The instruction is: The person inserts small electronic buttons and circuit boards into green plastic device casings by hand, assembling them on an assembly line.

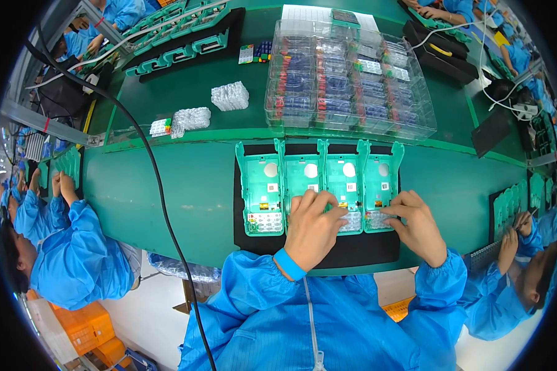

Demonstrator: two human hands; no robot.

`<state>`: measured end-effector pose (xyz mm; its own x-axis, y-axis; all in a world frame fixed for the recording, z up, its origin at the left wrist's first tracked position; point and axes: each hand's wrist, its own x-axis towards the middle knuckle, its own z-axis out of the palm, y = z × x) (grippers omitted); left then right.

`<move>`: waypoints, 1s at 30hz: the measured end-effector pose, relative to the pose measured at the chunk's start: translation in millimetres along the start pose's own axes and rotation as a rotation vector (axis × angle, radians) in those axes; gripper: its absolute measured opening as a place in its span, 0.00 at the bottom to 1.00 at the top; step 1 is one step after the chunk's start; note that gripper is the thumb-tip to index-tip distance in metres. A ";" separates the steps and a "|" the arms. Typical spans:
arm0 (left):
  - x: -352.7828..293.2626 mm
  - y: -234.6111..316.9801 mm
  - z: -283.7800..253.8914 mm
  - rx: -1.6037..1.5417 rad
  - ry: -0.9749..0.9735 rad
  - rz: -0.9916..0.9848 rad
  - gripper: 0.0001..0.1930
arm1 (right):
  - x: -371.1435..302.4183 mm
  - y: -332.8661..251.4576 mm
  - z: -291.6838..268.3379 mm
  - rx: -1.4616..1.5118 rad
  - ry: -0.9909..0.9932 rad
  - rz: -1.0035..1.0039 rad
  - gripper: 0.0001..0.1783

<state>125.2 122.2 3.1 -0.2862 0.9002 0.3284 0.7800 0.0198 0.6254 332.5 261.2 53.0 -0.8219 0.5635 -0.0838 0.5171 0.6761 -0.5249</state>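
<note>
A row of green plastic device housings (263,176) lies on a black mat in front of me. The leftmost has a light keypad (265,222) at its near end. My left hand (314,226), with a blue wristband, bends over the second and third housings. Its thumb and index finger come together beside the third one's translucent keypad (351,221); whatever they pinch is hidden. At the rightmost housing (380,179), the thumb and index finger of my right hand (416,226) close at the edge of a translucent keypad (375,220) in its near end.
Beyond the mat (244,241), a clear tray (427,127) holds several stacks of small parts. Stacked clear keypads (230,96) lie left of it. A black cable (148,148) hangs across the left side. Co-workers in blue sit at left (74,253) and right (492,303).
</note>
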 end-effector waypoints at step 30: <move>11.7 10.6 10.3 0.192 -0.275 0.114 0.02 | 10.3 -5.8 -4.4 -0.145 -0.040 -0.116 0.09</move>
<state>135.8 137.4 6.3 -0.0513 0.9843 0.1691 0.8960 -0.0294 0.4432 322.1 265.2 59.0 -0.8853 0.4605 -0.0647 0.4450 0.7986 -0.4053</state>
